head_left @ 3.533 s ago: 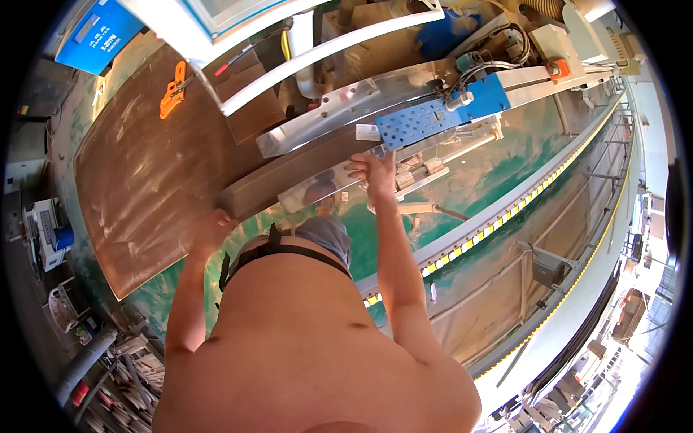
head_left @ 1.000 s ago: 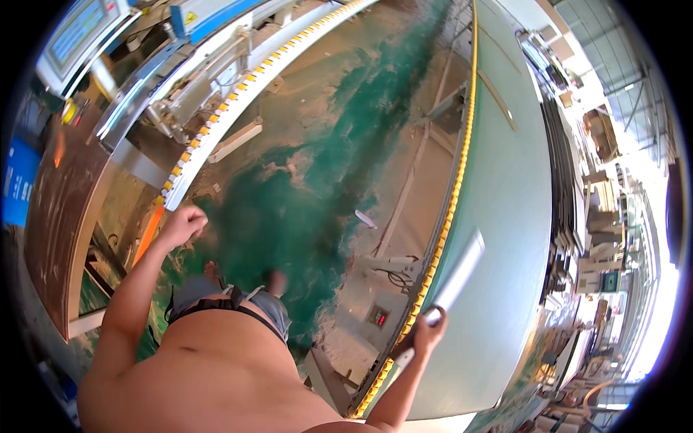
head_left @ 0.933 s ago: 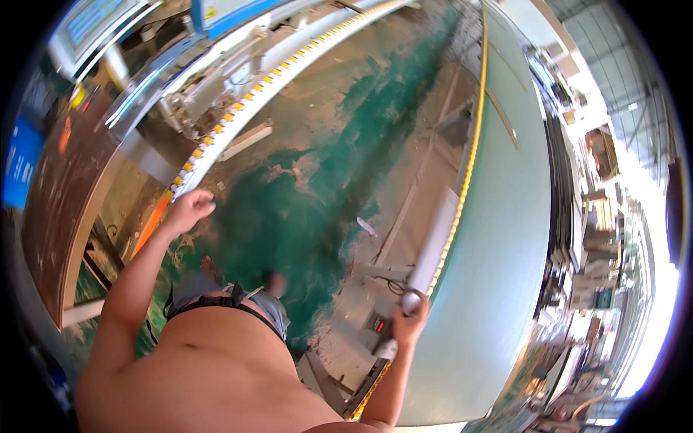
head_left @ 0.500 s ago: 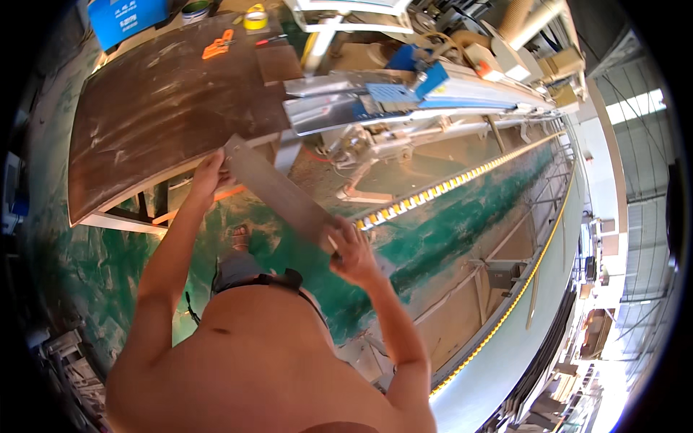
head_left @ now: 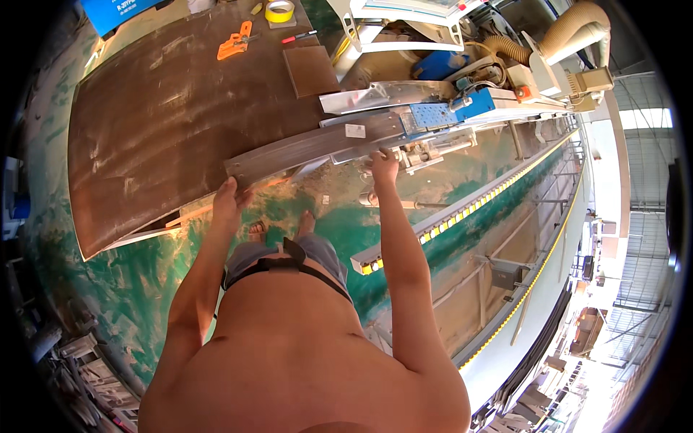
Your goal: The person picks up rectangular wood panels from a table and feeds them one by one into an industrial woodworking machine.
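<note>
A long dark-brown board point(head_left: 307, 150) with a small white label lies across the near edge of the brown tabletop and onto the metal bed of the machine. My left hand point(head_left: 229, 203) grips its left end, thumb at the top edge and fingers below. Close to the board's right end, my right hand point(head_left: 384, 167) has its fingers loosely bent and apart, just short of the near edge. It does not appear to hold anything. Beyond the board's right end is a blue perforated plate point(head_left: 432, 115) on the machine point(head_left: 498, 108).
The brown tabletop point(head_left: 159, 123) carries an orange tool point(head_left: 234, 43), yellow tape point(head_left: 279, 11), a red marker point(head_left: 298, 36) and a small brown panel point(head_left: 310, 71). A blue box point(head_left: 119, 13) stands behind. Right of me, a rail with yellow rollers point(head_left: 447, 227) runs away at an angle.
The board has swung from a slant in front of me to lying along the table and machine edge. My right hand has moved forward and right; its grip on the board has loosened.
</note>
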`<state>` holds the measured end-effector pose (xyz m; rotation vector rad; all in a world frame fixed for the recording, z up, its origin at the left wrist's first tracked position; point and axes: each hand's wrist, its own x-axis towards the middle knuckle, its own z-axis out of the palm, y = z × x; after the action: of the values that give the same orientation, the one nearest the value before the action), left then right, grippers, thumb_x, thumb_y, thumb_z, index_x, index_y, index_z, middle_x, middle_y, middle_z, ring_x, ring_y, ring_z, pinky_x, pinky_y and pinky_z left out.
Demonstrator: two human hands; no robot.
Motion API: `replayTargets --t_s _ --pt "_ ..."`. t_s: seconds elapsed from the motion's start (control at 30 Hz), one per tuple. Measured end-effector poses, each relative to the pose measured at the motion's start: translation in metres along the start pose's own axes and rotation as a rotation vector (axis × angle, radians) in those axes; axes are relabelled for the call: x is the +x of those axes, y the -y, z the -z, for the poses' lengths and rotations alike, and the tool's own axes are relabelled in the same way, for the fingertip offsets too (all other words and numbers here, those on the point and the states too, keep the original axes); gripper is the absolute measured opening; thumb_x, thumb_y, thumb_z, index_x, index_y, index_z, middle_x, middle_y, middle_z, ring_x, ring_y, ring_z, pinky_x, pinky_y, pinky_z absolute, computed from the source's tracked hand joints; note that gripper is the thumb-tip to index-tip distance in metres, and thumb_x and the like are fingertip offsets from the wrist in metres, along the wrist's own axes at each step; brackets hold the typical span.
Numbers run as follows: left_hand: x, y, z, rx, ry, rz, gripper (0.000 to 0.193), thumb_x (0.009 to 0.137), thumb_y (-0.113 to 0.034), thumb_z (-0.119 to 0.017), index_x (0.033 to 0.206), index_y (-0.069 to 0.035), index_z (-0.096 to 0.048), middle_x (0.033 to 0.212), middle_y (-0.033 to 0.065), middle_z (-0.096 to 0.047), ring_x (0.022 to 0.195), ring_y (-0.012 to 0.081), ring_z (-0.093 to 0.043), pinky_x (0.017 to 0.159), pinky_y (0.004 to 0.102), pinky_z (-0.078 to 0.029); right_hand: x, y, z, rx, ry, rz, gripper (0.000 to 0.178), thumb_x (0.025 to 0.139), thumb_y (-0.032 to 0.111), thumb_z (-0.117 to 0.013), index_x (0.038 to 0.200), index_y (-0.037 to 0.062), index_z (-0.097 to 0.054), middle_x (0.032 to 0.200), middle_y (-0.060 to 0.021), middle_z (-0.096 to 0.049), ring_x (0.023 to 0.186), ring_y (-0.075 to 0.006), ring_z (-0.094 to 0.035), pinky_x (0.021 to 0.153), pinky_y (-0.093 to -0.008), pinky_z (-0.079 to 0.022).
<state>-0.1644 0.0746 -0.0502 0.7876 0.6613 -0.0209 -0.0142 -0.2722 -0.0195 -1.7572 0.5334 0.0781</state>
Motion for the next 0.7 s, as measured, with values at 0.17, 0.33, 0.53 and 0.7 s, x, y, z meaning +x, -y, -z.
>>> replayTargets --t_s 0.17,0.33,0.53,0.7 --pt "0.011 -0.032 -0.035 0.531 0.129 0.135 0.036 0.091 -0.027 -0.050 0.113 0.001 -0.048 0.102 0.0116 -0.059 0.093 0.0221 -0.060 0.076 0.0313 -0.052 0.024 0.017 -0.013 0.607 0.082 -0.171 0.075 0.084 0.007 -0.049 0.141 0.0159 -0.003 0.085 -0.0144 -0.059 0.061 -0.0209 -0.061 0.048 -0.0285 -0.052" --pt "0.023 -0.056 -0.028 0.752 0.181 0.197 0.038 0.086 -0.029 -0.058 0.105 0.004 -0.054 0.089 0.0131 -0.062 0.078 0.0222 -0.063 0.069 0.0324 -0.050 0.023 0.015 -0.028 0.633 0.229 -0.115 0.083 0.084 0.003 -0.046 0.141 0.0274 0.009 0.075 -0.0111 -0.055 0.052 -0.0175 -0.054 0.043 -0.0291 -0.048" --pt "0.011 -0.064 -0.070 1.403 0.041 0.043 0.032 0.076 -0.034 -0.065 0.075 -0.002 -0.063 0.068 0.0084 -0.063 0.064 0.0177 -0.060 0.060 0.0330 -0.046 0.030 0.025 -0.011 0.518 0.272 -0.162 0.089 0.085 0.003 -0.045 0.137 0.0216 0.025 0.081 -0.0179 -0.060 0.055 -0.0219 -0.059 0.048 -0.0301 -0.051" --pt "0.019 -0.044 -0.123 1.792 0.111 -0.243 0.030 0.076 -0.035 -0.062 0.075 -0.006 -0.064 0.068 0.0121 -0.062 0.064 0.0261 -0.060 0.061 0.0362 -0.046 0.067 0.029 0.025 0.523 0.232 -0.216 0.077 0.085 0.004 -0.042 0.139 0.0143 0.011 0.082 -0.0198 -0.059 0.056 -0.0236 -0.061 0.047 -0.0299 -0.052"
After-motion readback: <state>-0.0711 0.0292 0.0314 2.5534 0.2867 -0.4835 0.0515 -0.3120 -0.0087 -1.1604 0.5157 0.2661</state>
